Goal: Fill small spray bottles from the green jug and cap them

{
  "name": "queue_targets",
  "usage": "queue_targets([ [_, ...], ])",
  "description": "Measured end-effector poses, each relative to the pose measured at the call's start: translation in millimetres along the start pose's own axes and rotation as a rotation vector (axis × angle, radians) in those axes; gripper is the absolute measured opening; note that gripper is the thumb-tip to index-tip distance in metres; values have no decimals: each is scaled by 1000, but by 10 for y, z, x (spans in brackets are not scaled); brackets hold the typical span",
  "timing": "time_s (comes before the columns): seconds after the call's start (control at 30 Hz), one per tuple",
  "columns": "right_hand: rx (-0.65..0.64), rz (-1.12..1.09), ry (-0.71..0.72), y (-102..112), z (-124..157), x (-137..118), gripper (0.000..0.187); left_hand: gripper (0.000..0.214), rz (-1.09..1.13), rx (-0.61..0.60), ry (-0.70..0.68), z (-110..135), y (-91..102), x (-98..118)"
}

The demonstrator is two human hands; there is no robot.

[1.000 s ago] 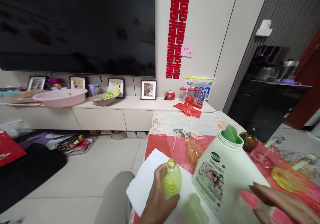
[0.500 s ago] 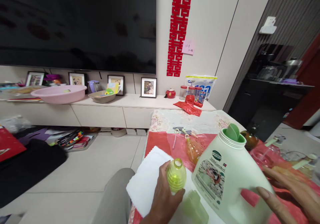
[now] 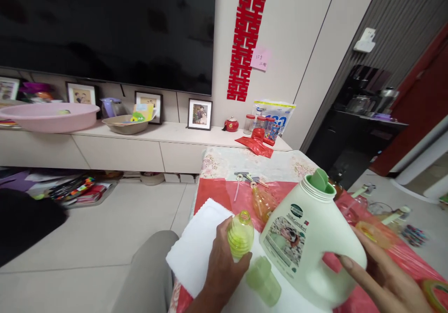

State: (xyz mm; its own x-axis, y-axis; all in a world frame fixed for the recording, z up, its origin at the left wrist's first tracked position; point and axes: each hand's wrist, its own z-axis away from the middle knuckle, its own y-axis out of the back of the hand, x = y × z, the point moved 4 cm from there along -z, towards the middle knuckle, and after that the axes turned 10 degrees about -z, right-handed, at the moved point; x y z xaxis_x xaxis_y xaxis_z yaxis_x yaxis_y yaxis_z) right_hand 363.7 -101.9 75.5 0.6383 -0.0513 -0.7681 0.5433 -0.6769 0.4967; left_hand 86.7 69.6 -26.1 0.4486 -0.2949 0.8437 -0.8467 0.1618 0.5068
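Observation:
My left hand (image 3: 226, 261) is wrapped round a small yellow-green ribbed bottle (image 3: 241, 236), upright with its mouth uncovered. Beside it on the table lies a translucent pale green cap (image 3: 264, 282). A large light green detergent jug (image 3: 297, 257) labelled SokGarden stands to the right, its neck uncapped with a green spout inside. At the jug's handle is my right hand (image 3: 388, 271), thumb across the front by the handle hole and fingers behind. A folded white cloth (image 3: 192, 252) lies left of the small bottle, and an orange-yellow clear bottle (image 3: 262, 203) lies behind.
Red plastic sheeting (image 3: 213, 194) covers part of the flowered tablecloth (image 3: 227, 163). Spray heads (image 3: 250, 177) lie toward the back. Other clear bottles (image 3: 378, 233) stand right of the jug. Along the wall, a low cabinet (image 3: 185, 156) holds a pink basin (image 3: 52, 117), photo frames and jars.
My right hand has moved in to the jug's handle, its thumb now over it and fingers behind. The left hand still holds the small bottle. The view has shifted slightly to the right.

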Motion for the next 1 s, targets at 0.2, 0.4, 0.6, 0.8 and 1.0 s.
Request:
queue_targets([
  [0.2,55,-375,-378,-288,175,209,68,75,-9,74,-38,21,-34,-38],
  [0.4,315,-408,-433,-435,261,196,52,76,-42,91,-73,12,-45,-44],
  [0.6,473,-332,-367,-495,244,107,32,77,-56,72,-104,4,-50,-56],
  [0.8,535,-242,-330,-333,238,62,23,77,-54,57,-120,10,-42,-34],
  [1.0,496,-165,-306,-2,141,-171,22,78,-44,83,-114,2,-43,-4],
])
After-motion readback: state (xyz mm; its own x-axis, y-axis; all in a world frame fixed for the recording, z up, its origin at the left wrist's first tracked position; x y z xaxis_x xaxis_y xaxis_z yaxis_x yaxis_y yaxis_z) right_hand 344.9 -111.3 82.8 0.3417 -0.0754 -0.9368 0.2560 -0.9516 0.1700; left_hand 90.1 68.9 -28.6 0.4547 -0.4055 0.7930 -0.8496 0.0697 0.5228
